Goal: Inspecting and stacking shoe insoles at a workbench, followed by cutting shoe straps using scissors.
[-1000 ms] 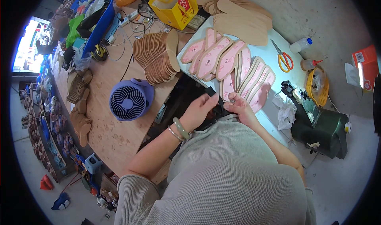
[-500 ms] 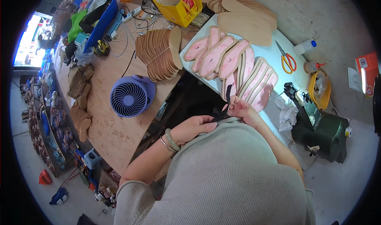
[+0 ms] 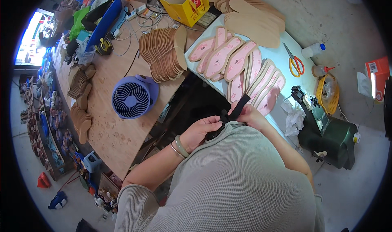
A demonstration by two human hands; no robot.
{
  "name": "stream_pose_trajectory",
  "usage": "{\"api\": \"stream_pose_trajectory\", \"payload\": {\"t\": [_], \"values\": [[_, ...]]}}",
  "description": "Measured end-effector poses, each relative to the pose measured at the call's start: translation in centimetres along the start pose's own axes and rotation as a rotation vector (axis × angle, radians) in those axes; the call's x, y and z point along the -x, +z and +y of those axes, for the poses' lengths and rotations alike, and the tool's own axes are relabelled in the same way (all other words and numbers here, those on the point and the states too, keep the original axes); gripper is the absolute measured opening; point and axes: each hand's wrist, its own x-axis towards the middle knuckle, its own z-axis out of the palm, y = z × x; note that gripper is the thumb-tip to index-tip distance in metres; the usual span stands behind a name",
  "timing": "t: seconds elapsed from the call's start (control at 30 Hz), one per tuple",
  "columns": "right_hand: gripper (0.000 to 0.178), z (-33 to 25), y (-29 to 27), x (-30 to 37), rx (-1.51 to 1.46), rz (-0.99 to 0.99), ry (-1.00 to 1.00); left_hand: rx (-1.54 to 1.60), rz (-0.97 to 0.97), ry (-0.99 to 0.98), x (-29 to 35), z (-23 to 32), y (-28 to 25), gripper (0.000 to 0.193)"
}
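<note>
At the front of my shirt (image 3: 232,162), both hands are on a black strap (image 3: 241,105). My left hand (image 3: 201,130), with two bangles (image 3: 179,146) at its wrist, is closed with thumb and fingertips against a bunched black part of it. The fingers of my right hand (image 3: 250,116) are closed around the strap, and its free end sticks up past them. Just beyond lie pink-topped insoles (image 3: 237,64), several of them overlapping on a white table (image 3: 208,85). What the strap joins at my waist is hidden.
Left of me, a wooden table (image 3: 110,150) bears a purple fan (image 3: 131,100) and a tied stack of brown insoles (image 3: 163,54). Orange-handled scissors (image 3: 295,62), a white crumpled cloth (image 3: 293,119) and a dark green sewing machine (image 3: 330,140) are on the right. A yellow bag (image 3: 183,5) stands at the back.
The strap's free end has turned from upright to slanting right and shows broader. My right hand has shifted slightly down and right, while the left has moved a little.
</note>
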Motion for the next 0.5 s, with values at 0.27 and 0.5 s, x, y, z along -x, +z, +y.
{"api": "stream_pose_trajectory", "payload": {"t": [0.27,0.5], "values": [[0.030,-0.7,0.9,0.0,-0.088,-0.023,0.032,0.026,0.063,0.025,0.4,-0.6,0.1,0.014],[0.024,-0.9,1.2,-0.1,0.050,-0.008,0.057,0.090,0.101,0.016,1.1,-0.2,1.1,0.007]]}}
